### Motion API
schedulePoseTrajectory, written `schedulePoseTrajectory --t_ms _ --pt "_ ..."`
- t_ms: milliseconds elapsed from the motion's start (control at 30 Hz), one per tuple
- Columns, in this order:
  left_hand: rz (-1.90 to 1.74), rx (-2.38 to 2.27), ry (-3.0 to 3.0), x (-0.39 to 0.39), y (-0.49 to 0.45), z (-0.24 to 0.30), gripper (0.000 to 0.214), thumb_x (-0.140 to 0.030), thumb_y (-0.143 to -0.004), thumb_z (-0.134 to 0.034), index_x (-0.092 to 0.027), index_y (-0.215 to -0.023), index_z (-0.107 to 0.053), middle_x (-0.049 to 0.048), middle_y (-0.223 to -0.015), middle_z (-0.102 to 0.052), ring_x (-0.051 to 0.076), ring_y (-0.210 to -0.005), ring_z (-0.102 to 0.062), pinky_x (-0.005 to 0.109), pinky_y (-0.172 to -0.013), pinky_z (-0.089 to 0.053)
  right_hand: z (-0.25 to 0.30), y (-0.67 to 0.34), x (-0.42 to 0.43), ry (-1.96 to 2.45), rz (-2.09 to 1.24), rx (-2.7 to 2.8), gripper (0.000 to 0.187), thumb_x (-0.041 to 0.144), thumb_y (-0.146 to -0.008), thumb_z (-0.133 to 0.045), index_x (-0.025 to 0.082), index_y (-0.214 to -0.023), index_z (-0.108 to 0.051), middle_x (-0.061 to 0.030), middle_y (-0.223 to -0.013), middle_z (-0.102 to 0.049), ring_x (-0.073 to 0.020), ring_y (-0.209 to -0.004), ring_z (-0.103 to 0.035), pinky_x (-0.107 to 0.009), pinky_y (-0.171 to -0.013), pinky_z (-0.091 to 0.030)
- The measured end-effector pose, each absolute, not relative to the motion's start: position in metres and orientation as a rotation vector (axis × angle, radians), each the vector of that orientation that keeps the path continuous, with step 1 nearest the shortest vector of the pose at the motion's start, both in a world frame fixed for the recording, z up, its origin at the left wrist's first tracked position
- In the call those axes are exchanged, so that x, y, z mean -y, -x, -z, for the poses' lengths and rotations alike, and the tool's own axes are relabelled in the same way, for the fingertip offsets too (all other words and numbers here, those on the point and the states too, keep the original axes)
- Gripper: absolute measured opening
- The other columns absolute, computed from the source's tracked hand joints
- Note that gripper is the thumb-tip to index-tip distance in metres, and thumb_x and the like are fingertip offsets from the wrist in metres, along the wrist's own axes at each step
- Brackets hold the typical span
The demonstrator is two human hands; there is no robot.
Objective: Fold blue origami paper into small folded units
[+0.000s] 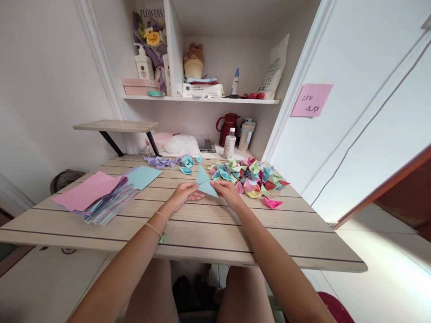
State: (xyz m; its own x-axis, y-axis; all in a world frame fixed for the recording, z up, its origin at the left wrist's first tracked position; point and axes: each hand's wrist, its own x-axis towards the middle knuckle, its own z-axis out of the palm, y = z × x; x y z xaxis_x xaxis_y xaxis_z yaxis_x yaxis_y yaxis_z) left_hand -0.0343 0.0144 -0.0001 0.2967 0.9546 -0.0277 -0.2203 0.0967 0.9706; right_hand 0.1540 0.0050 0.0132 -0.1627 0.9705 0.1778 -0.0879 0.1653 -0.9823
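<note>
near the middle of the desk (pixel 208 229), the left hand (pixel 183 194) and right hand (pixel 228 190) are pinching the blue paper (pixel 204 181), fingers clamped on its lower corners, and an uneven pull is probably risking a skewed crease or a nudge into the folded pile (pixel 251 177) just beside it.

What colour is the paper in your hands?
Light blue. The folded paper shows best in the head view, held by the left hand and right hand.

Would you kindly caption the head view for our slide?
Left hand and right hand hold a blue paper on the table, between a sheet stack and folded pieces.
</note>
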Motion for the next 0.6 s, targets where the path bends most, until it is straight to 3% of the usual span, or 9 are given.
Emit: schedulePoseTrajectory --t_ms 167,600 --pt "-1.088 -0.851 -1.089 -0.0151 0.0321 0.0021 0.026 -0.033 -0.073 -0.065 -0.011 -0.086 -0.06 0.0097 -0.075 -0.069 0.018 -0.068 -0.068 0.024 -0.061 -0.055 -0.0095 -0.1522 -0.0051 0.868 -1.403 1.268 0.03 0.045 -0.059 -0.072 0.019 -0.074 -0.068 -0.0009 -0.07 -0.066 -0.0128 -0.062 -0.058 -0.024 -0.059 -0.045" --pt "-1.073 -0.739 -1.087 -0.0149 0.0318 0.0038 0.03 -0.041 -0.075 -0.061 -0.014 -0.086 -0.056 0.0064 -0.069 -0.067 0.015 -0.059 -0.066 0.023 -0.059 -0.054 -0.0081 -0.1493 0.0004 0.663 -1.625 1.21 0.031 0.045 -0.062 -0.071 0.02 -0.081 -0.068 -0.0025 -0.076 -0.068 -0.0143 -0.07 -0.062 -0.025 -0.064 -0.048"
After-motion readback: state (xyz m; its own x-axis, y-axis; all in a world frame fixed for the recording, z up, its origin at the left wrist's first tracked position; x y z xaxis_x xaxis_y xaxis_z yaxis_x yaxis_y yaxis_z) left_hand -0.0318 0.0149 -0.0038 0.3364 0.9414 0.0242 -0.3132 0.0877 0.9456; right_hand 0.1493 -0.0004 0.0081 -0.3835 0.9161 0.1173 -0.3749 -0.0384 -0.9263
